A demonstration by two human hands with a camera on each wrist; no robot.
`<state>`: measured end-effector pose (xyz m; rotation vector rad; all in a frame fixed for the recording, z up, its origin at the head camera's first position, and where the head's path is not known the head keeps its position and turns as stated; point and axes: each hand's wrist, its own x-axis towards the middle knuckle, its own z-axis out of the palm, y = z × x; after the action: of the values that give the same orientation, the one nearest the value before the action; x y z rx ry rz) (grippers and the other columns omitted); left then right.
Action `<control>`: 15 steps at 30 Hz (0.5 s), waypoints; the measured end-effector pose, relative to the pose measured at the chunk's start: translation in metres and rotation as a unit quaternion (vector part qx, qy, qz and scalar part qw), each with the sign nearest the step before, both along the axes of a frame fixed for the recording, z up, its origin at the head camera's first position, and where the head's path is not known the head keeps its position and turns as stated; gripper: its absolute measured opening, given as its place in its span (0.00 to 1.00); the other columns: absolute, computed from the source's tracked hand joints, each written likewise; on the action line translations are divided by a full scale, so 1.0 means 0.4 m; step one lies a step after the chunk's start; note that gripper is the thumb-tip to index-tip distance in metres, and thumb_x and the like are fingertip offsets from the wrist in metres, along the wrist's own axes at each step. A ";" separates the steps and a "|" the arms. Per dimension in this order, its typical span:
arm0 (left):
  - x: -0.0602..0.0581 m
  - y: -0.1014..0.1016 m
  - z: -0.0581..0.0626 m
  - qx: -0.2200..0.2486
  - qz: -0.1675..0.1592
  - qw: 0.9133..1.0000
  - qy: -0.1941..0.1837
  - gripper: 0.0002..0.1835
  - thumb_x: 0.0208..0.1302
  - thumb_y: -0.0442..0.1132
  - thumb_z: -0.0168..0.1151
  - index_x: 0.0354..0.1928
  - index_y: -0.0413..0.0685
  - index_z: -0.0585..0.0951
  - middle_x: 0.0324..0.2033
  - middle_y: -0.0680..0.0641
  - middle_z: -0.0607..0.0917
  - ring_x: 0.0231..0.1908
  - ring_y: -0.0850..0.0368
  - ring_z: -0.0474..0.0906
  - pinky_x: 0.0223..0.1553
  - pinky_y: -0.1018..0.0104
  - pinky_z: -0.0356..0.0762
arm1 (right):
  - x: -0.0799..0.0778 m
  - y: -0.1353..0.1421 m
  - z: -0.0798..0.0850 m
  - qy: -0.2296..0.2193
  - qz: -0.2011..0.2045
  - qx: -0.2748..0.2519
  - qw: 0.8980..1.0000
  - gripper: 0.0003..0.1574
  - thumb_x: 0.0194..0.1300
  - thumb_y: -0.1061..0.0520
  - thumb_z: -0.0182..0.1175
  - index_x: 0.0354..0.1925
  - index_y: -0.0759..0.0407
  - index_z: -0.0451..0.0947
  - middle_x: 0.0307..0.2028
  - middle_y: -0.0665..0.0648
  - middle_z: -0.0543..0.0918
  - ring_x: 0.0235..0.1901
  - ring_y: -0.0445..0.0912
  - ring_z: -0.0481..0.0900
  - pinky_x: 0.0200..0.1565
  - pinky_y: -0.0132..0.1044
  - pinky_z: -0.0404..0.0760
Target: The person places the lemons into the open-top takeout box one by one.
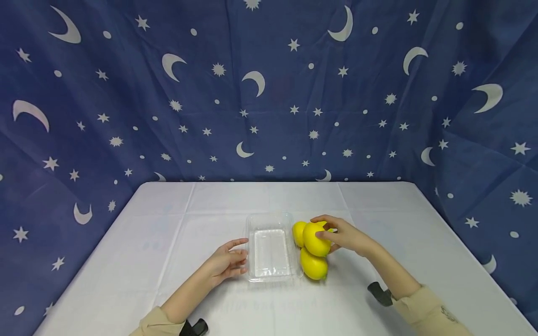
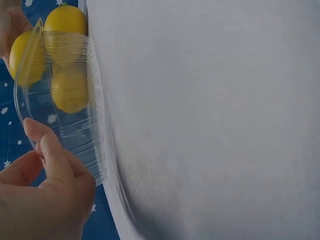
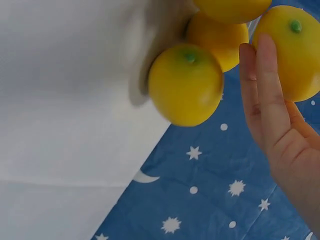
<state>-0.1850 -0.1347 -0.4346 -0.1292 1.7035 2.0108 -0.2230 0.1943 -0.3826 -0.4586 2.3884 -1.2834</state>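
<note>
Beige sleeves [image 1: 428,310] are showing at the near edge, with black wrist mounts [image 1: 195,328] projecting beside them. Farther in, the left hand [image 1: 222,262] is resting loosely bent fingers against the left rim of a clear rectangular plastic container [image 1: 271,254], touching it without clasping. The right hand [image 1: 349,237] is grasping a green-tipped yellow lemon [image 1: 317,239] between thumb and fingers, holding it raised just right of the container; I am unable to tell whether it is touching those beneath. Three further lemons [image 1: 314,267] are sitting right of the container on a white-covered table [image 1: 370,205], the far one lying partly hidden. Behind, a blue moon-and-star curtain [image 1: 277,88] is hanging.
</note>
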 end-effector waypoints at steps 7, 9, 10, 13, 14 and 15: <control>0.001 0.002 -0.001 -0.003 0.002 1.000 0.002 0.30 0.66 0.29 0.51 0.69 0.38 0.56 0.33 0.54 0.76 0.32 0.65 0.74 0.34 0.73 0.81 | -0.011 -0.038 0.015 -0.001 0.009 0.004 1.000 0.32 0.68 0.48 0.55 0.65 0.58 0.64 0.53 0.67 0.69 0.43 0.51 0.73 0.40 0.47 0.85; 0.001 0.003 0.000 -0.002 0.001 1.000 0.002 0.30 0.66 0.29 0.51 0.69 0.38 0.56 0.33 0.54 0.76 0.31 0.65 0.74 0.34 0.73 0.80 | -0.015 -0.049 0.017 -0.004 0.011 0.005 1.000 0.32 0.68 0.48 0.55 0.66 0.57 0.63 0.54 0.68 0.69 0.42 0.51 0.74 0.41 0.48 0.85; 0.001 0.003 0.000 -0.002 0.001 1.000 0.002 0.30 0.66 0.29 0.51 0.69 0.38 0.56 0.33 0.54 0.76 0.31 0.65 0.74 0.34 0.73 0.80 | -0.017 -0.054 0.017 -0.005 0.011 0.006 1.000 0.33 0.68 0.48 0.55 0.66 0.56 0.63 0.54 0.68 0.69 0.41 0.51 0.74 0.41 0.48 0.85; -0.002 0.002 0.000 -0.004 0.001 1.000 -0.002 0.30 0.66 0.29 0.51 0.69 0.39 0.56 0.34 0.54 0.76 0.32 0.65 0.74 0.35 0.73 0.81 | -0.023 -0.072 0.016 -0.008 0.006 0.005 1.000 0.33 0.68 0.48 0.55 0.67 0.54 0.62 0.54 0.68 0.69 0.37 0.50 0.76 0.40 0.47 0.85; -0.003 0.001 0.000 -0.003 0.001 1.000 -0.003 0.30 0.66 0.29 0.51 0.69 0.39 0.56 0.34 0.54 0.76 0.32 0.65 0.74 0.35 0.73 0.81 | -0.025 -0.079 0.016 -0.009 0.004 0.004 1.000 0.33 0.68 0.49 0.55 0.68 0.53 0.61 0.55 0.69 0.69 0.36 0.50 0.76 0.40 0.47 0.85; -0.003 0.000 0.000 -0.003 0.001 1.000 -0.004 0.30 0.66 0.29 0.51 0.69 0.39 0.56 0.34 0.54 0.76 0.32 0.65 0.74 0.35 0.73 0.81 | -0.026 -0.086 0.015 -0.009 0.002 0.004 1.000 0.33 0.68 0.49 0.55 0.68 0.52 0.61 0.55 0.69 0.68 0.35 0.50 0.76 0.40 0.47 0.85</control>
<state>-0.1863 -0.1346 -0.4347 -0.1399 1.7056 2.0036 -0.2334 0.1600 -0.3768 -0.4474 2.3757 -1.2710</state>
